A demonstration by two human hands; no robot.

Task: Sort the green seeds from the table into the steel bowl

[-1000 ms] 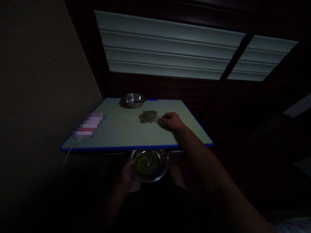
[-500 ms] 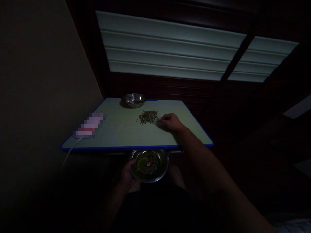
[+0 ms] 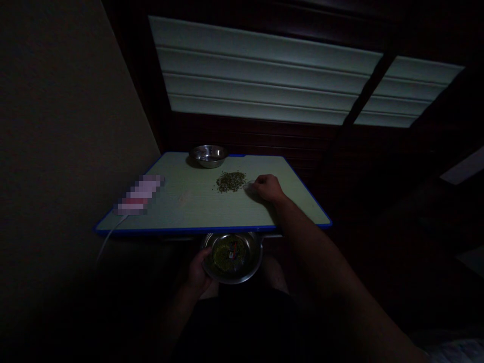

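Note:
My left hand (image 3: 199,272) grips the left rim of a steel bowl (image 3: 254,269) just below the table's front edge. Inside that bowl lies a bag of small green beans (image 3: 226,256) with a dark label. My right hand (image 3: 267,188) is over the table, fingers pinched on a small see-through piece (image 3: 249,186) whose kind is too dim to make out. Just left of it, a loose pile of small green beans (image 3: 230,181) is spread on the tabletop.
The pale table (image 3: 212,212) has a blue edge. A second steel bowl (image 3: 209,157) stands at its back. A blurred-out pinkish device (image 3: 139,195) with a white cable (image 3: 108,237) lies at the left. Behind is a dark-framed slatted panel (image 3: 257,75); the room is dim.
My right hand has shifted slightly to the right with the see-through piece, away from the bean pile. My left hand and the bowl have stayed nearly in place.

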